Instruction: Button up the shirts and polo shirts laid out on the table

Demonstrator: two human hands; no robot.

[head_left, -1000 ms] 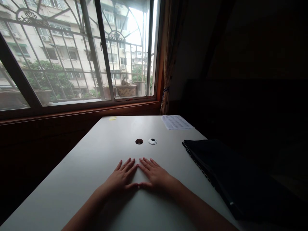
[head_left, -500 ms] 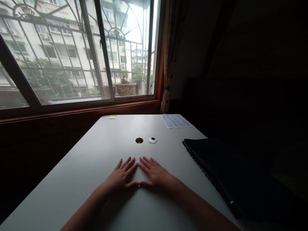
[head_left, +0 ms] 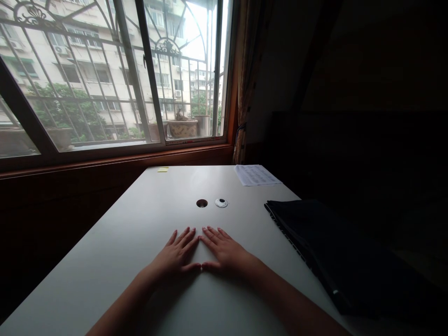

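My left hand (head_left: 175, 256): on the table (head_left: 115, 224), just beside my right hand (head_left: 226, 254).
Hole (head_left: 202, 203): in the table, beyond my hands.
Round cover (head_left: 220, 203): on the table, just right of the hole.
Paper slip (head_left: 163, 169): table's far left corner.
Paper sheets (head_left: 257, 175): table's far right corner.
Cloth (head_left: 308, 224): along the table's right side.
Window (head_left: 152, 84): behind the table, toward my left.
Curtain (head_left: 241, 135): at the window's right.
Planter (head_left: 182, 128): outside, behind the window.

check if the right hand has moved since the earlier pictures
No, the right hand rests in the same spot on the white table, judged against the round hole.
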